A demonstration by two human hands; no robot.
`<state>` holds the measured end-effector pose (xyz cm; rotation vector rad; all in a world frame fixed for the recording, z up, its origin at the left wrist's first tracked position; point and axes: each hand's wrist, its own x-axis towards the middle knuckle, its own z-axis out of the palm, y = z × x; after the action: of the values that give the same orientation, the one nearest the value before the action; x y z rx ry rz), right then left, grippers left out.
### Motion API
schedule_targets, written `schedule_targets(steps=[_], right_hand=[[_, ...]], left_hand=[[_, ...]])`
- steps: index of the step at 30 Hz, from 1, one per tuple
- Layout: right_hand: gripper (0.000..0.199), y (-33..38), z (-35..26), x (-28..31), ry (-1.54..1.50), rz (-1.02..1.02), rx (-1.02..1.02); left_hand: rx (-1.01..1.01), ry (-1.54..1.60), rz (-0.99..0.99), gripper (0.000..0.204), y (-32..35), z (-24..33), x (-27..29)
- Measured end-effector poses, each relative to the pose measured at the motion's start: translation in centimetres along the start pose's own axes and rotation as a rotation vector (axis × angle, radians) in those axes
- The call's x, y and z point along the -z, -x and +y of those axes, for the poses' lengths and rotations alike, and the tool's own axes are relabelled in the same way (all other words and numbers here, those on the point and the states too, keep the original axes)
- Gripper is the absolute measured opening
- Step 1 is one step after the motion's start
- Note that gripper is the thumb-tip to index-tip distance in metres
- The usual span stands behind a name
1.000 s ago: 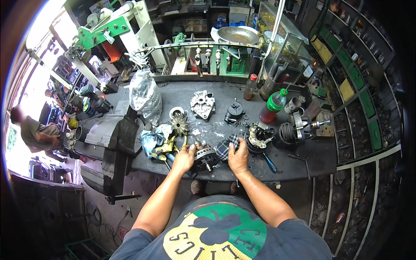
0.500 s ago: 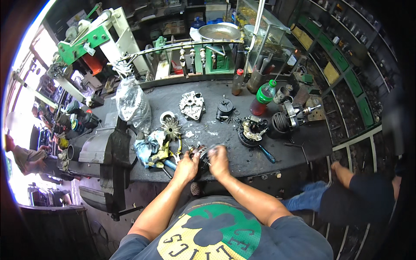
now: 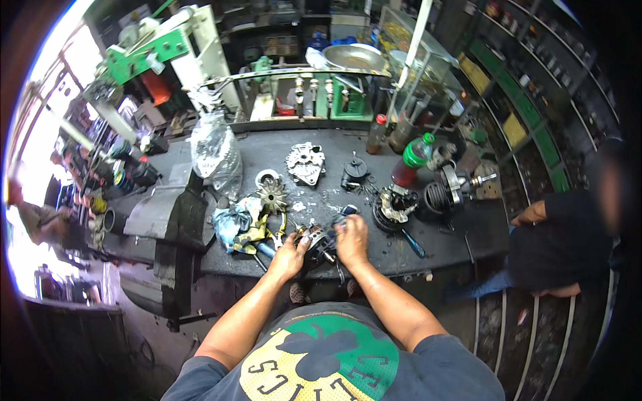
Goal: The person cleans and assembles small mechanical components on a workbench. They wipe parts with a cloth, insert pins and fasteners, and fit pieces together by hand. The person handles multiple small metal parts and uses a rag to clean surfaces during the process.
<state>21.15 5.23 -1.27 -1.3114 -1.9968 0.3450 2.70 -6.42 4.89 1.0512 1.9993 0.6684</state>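
Both my hands work on a round metal alternator part [image 3: 319,240] at the front edge of the dark workbench [image 3: 261,150]. My left hand [image 3: 289,256] grips its left side. My right hand [image 3: 351,239] covers its right side, fingers curled over it. A blue and yellow rag [image 3: 235,225] lies just left of my left hand, with pliers beside it. A metal fan disc [image 3: 271,194] sits behind the rag.
A silver alternator housing [image 3: 305,163], a stator with copper windings [image 3: 394,204], a rotor with shaft [image 3: 448,190], a green-capped bottle [image 3: 412,158] and a blue-handled screwdriver [image 3: 412,242] lie on the bench. A bench vise [image 3: 175,227] stands left. Another person [image 3: 568,234] sits right.
My right hand moved left onto the alternator part, so both hands now hold it close together. The view shifted and a seated person came into view at the right.
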Motion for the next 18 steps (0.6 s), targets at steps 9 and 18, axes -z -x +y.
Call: schedule_targets(steps=[9, 18], right_hand=[[0.024, -2.7, -8.3, 4.4, -0.168, -0.729, 0.669], [0.047, -0.8, -7.1, 4.0, -0.111, -0.706, 0.78]], left_hand=[[0.005, -0.176, -0.013, 0.064, 3.2, -3.9, -3.7], [-0.033, 0.014, 0.025, 0.107, 3.7, -3.7, -3.8]])
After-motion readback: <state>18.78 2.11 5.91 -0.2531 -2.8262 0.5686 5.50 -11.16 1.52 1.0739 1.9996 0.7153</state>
